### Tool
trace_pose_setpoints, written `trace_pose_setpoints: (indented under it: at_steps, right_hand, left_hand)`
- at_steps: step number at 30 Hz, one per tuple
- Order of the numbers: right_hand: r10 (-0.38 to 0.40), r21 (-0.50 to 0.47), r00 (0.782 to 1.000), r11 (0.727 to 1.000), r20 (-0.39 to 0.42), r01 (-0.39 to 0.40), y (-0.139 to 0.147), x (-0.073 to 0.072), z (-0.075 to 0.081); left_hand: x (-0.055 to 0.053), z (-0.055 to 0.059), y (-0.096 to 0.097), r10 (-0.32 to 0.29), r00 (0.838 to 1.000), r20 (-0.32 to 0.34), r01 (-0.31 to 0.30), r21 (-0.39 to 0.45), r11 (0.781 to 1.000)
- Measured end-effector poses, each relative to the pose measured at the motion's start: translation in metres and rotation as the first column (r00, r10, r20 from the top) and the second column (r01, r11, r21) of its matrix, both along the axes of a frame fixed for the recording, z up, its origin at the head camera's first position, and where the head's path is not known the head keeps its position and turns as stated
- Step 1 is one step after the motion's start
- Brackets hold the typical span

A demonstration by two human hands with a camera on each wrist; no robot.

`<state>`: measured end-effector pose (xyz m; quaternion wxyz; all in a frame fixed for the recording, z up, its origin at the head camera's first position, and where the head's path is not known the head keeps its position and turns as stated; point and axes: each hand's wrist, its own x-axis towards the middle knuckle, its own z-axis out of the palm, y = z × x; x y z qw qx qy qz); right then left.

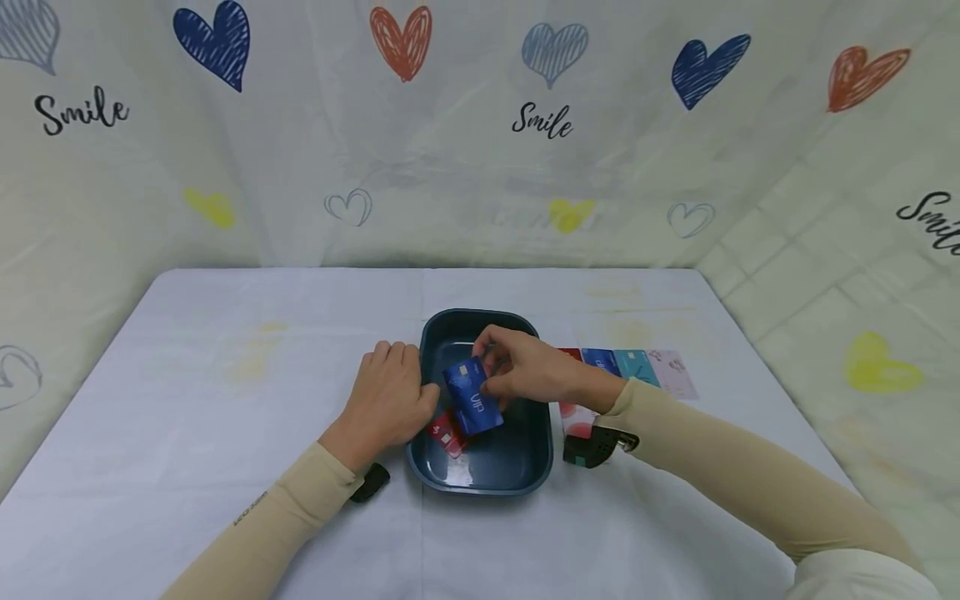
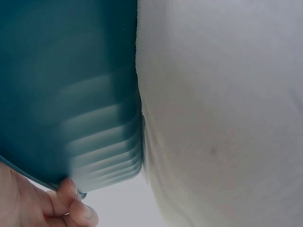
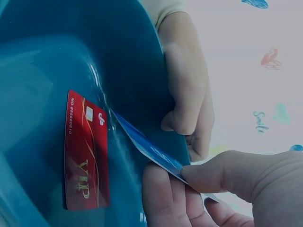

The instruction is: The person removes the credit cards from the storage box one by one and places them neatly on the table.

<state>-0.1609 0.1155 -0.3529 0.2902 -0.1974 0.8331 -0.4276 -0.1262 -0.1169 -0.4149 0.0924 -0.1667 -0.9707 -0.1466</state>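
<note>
A dark blue-green plastic basin [image 1: 517, 467] stands on the white-covered table. My left hand [image 1: 386, 396] grips its left rim, with the thumb hooked over the inside and the fingers curled against the outer wall, as the right wrist view shows. Between thumb and fingers my right hand [image 1: 532, 367] pinches a blue VIP card [image 1: 472, 398], held tilted over the basin. Beneath it a red VIP card [image 3: 87, 151] lies in the basin near the left wall. In the head view the blue card covers part of the red one.
To the right of the basin, cards lie in a row: a blue card [image 1: 600, 359], a teal card [image 1: 636, 367] and a pink patterned card [image 1: 672, 372]. The right forearm and its wrist device partly hide other cards there. A printed curtain [image 1: 457, 167] hangs behind the table.
</note>
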Motion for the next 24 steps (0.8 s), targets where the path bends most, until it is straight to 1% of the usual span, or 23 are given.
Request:
trace_pose_setpoints:
  at_steps: [6,12,19,24]
  right_hand:
    - [-0.026,-0.034,0.999,0.999,0.034,0.027,0.005,0.001,0.003]
    - [-0.044,-0.054,0.998,0.997,0.038,0.046,0.01,0.003,0.005]
    - [-0.055,-0.078,0.998,0.995,0.015,0.056,0.019,0.004,0.008]
    - [-0.065,-0.106,0.998,0.992,0.001,0.065,0.028,0.003,0.006]
  left_hand:
    - [0.0,0.0,0.001,0.01,1.0,0.02,-0.01,-0.004,1.0]
    - [0.0,-0.001,0.001,0.014,1.0,0.023,-0.014,-0.013,1.0]
    - [0.0,-0.001,0.002,0.02,1.0,0.008,-0.02,-0.014,1.0]
    - [0.0,-0.002,0.002,0.018,1.0,-0.004,-0.018,-0.008,1.0]
